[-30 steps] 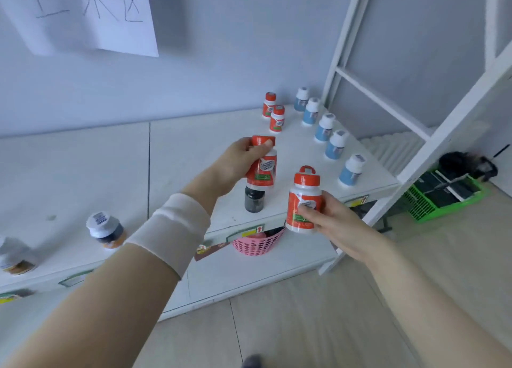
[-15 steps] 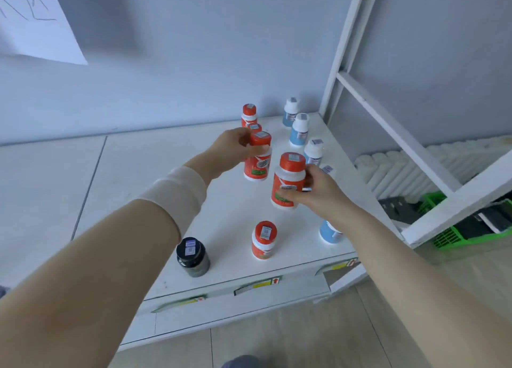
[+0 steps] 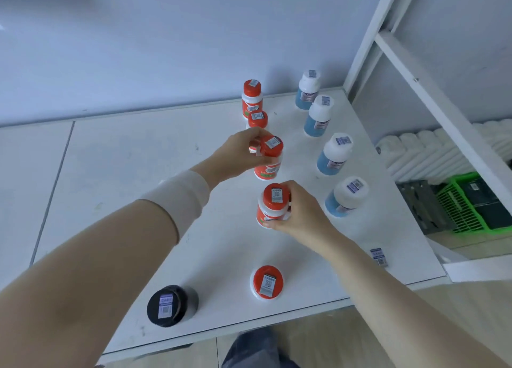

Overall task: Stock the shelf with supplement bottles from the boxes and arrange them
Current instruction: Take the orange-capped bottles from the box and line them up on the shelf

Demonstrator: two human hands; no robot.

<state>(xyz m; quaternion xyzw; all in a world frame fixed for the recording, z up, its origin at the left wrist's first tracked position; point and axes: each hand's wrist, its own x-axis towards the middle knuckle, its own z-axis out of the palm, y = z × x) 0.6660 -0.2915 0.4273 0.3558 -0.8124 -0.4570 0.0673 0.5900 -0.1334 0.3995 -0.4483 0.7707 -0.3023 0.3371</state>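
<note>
On the white shelf top (image 3: pixel 124 173), my left hand (image 3: pixel 238 154) grips an orange-capped bottle (image 3: pixel 268 159) by its cap and upper body. Just in front of it my right hand (image 3: pixel 299 212) grips a second orange-capped bottle (image 3: pixel 273 205), whose base is at the shelf surface. They stand in one line with two more orange bottles behind (image 3: pixel 251 97) (image 3: pixel 257 119) and one in front (image 3: pixel 266 282). A row of several blue bottles with white caps (image 3: pixel 333 154) runs along the right side.
A black-capped bottle (image 3: pixel 169 305) stands near the shelf's front edge. A loose barcode sticker (image 3: pixel 378 256) lies at the right front corner. White shelf-frame bars (image 3: pixel 443 112) rise on the right. Beyond them a green crate (image 3: pixel 471 201) sits on the floor.
Both hands have lowered their orange bottles onto the shelf, into the line of orange bottles. My view has tilted downward and closer to the shelf top.
</note>
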